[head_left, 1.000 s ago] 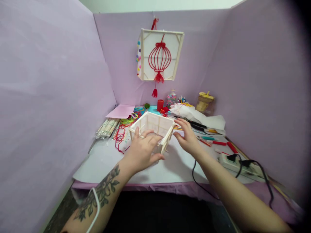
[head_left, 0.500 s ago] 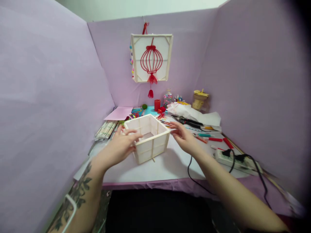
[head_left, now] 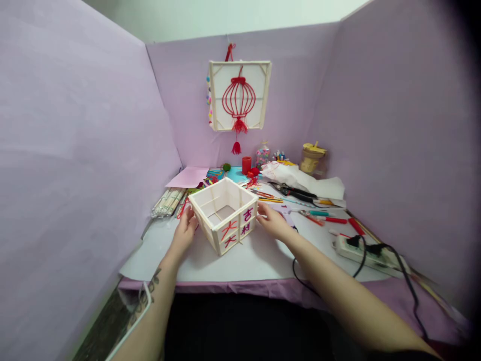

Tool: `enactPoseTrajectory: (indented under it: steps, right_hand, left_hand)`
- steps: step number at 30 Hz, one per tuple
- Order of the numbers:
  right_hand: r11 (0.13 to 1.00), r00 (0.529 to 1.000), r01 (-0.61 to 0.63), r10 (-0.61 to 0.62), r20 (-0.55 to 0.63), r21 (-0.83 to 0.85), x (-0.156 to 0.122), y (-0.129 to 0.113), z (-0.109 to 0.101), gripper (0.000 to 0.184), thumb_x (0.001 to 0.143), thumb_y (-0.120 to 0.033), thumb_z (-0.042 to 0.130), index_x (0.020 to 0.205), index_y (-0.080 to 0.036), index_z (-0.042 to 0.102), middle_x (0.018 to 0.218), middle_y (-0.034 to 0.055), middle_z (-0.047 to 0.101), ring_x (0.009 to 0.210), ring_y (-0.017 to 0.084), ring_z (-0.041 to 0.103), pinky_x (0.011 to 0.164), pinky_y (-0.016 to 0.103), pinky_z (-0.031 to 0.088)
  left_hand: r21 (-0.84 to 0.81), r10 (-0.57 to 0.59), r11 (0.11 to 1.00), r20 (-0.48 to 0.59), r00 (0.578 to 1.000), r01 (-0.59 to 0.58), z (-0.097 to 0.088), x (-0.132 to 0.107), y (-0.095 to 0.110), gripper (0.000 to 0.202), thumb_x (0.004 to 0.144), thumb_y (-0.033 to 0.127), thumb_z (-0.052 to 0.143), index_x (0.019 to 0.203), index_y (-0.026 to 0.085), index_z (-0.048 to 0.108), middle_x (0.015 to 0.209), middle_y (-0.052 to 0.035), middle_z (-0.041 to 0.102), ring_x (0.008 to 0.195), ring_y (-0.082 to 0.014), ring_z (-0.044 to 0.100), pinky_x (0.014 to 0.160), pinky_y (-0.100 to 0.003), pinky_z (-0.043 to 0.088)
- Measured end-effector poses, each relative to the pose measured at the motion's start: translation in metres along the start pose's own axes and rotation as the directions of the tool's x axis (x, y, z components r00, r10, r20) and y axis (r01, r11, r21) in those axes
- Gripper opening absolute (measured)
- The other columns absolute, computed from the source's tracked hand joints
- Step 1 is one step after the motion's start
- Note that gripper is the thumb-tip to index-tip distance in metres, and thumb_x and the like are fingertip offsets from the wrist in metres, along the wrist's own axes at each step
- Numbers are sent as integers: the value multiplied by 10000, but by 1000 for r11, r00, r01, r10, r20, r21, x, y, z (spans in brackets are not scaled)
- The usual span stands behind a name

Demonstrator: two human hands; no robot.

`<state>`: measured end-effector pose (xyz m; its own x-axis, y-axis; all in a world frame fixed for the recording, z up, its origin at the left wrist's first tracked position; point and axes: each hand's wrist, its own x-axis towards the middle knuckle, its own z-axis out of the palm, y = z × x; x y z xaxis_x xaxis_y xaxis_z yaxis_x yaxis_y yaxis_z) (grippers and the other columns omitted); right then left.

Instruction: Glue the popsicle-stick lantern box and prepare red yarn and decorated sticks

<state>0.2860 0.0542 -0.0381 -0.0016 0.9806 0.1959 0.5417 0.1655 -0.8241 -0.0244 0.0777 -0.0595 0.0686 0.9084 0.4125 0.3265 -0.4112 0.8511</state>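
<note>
An open-topped square lantern frame of pale wooden sticks and white paper stands on the white table sheet, one corner turned toward me. Its two near panels carry red and purple characters. My left hand presses against its left side. My right hand touches its right side. Both hands steady the frame from opposite sides, fingers spread along its walls.
A finished lantern with a red lantern drawing hangs on the back wall. Behind the frame lie wooden sticks, pink paper, scissors, pens, jars of beads and white paper. A power strip with black cables lies right. Purple partitions enclose the table.
The frame has been turned on the table, so panels with red and purple characters now face me. My left hand moved from its top to its left side; my right hand closed onto its right side.
</note>
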Motion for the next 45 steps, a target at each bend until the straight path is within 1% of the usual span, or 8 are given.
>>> enactPoseTrajectory:
  steps: [3, 8, 15, 19, 23, 27, 33, 45]
  right_hand:
    - [1000, 997, 3, -2, 75, -4, 0, 6, 9, 218, 810, -140, 537, 991, -180, 650, 1008, 93, 716, 943, 236, 656, 862, 375, 490]
    - [999, 996, -24, 21, 86, 27, -8, 7, 14, 204, 785, -142, 572, 970, -185, 646, 994, 74, 715, 918, 220, 646, 846, 342, 474]
    - [976, 994, -95, 83, 68, 196, -3, -15, -14, 111, 748, -264, 625, 830, -189, 634, 800, 38, 689, 759, 198, 630, 711, 316, 498]
    - [916, 985, -174, 157, 76, 360, -11, -35, -29, 221, 783, -392, 578, 861, -185, 588, 725, 22, 650, 598, 143, 590, 576, 273, 492]
    - [860, 972, -232, 220, 79, 455, -27, -43, -28, 256, 728, -433, 614, 778, -190, 551, 626, -3, 599, 515, 120, 543, 500, 251, 464]
    - [822, 967, -247, 245, 72, 513, -38, -39, -24, 284, 704, -451, 644, 808, -195, 578, 665, 2, 619, 556, 132, 566, 510, 249, 463]
    - [755, 945, -276, 328, 22, 596, -40, -23, -24, 317, 665, -457, 700, 817, -190, 623, 719, 17, 653, 599, 145, 585, 520, 250, 461]
    - [778, 932, -293, 363, -17, 556, -20, -5, -21, 313, 715, -494, 651, 820, -200, 633, 786, 44, 705, 667, 179, 633, 548, 260, 490]
  left_hand:
    - [32, -14, 999, 95, 995, 11, 1, 14, -5, 563, 864, 477, 520, 1312, 136, 510, 1348, -160, 556, 1265, -302, 493, 1085, -462, 350]
    - [43, -73, 997, 45, 996, 72, 6, 25, -9, 408, 774, 401, 597, 1082, 136, 638, 1142, -143, 671, 1116, -321, 571, 1019, -481, 383]
    - [-78, -177, 982, -36, 984, 173, -1, 37, 14, 299, 757, 458, 616, 839, 175, 668, 857, -67, 689, 895, -249, 602, 837, -359, 466]
    - [-251, -294, 926, -8, 956, 282, 3, 35, 28, 444, 752, 587, 587, 860, 163, 663, 774, -63, 692, 755, -220, 626, 674, -313, 485]
    - [-400, -375, 848, 12, 927, 348, 16, 24, 28, 538, 653, 639, 663, 859, 142, 681, 774, -88, 715, 761, -239, 657, 649, -317, 502]
    - [-484, -415, 799, -15, 910, 356, 22, 17, 30, 535, 628, 616, 701, 878, 143, 682, 786, -74, 721, 767, -232, 665, 665, -314, 510]
    - [-540, -443, 762, -29, 896, 359, 31, 1, 58, 470, 651, 550, 716, 880, 149, 632, 746, -34, 689, 745, -207, 655, 657, -291, 496]
    - [-357, -329, 894, -111, 938, 271, 28, -26, 63, 394, 720, 562, 676, 765, 183, 578, 648, 29, 563, 584, -127, 508, 548, -232, 406]
